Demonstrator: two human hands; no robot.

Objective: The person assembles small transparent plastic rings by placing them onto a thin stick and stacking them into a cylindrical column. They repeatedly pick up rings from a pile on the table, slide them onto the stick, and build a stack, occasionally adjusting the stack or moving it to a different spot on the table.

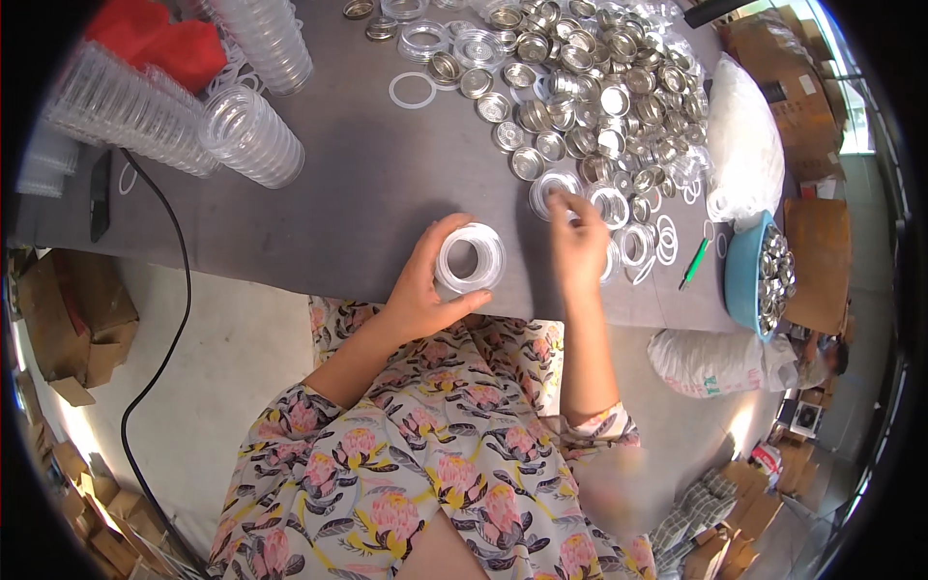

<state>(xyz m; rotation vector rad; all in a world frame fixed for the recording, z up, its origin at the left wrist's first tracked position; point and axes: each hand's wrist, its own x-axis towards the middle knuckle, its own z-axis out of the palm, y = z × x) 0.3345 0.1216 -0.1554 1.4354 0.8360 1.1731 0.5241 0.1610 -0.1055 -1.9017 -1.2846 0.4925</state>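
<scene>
My left hand [421,292] is wrapped round a short stack of clear plastic rings [471,257] with a white ring on top, held at the table's near edge. To its right, my right hand [582,249] has its fingers drawn together, slightly blurred. Its fingertips are over a clear round plastic lid [547,209] on the table; whether they grip it or something small is hidden. Beside that hand lie more clear lids [635,246] and thin white sealing rings [666,242]. Beyond it spreads a large heap of silver metal caps [611,101].
Tall stacks of clear plastic cups [253,137] stand at the left, near a red cloth [155,48]. A black cable [184,261] hangs over the table edge. At the right are a green-handled tool [694,263], a blue basin [742,280] of metal caps and a white plastic bag [746,140].
</scene>
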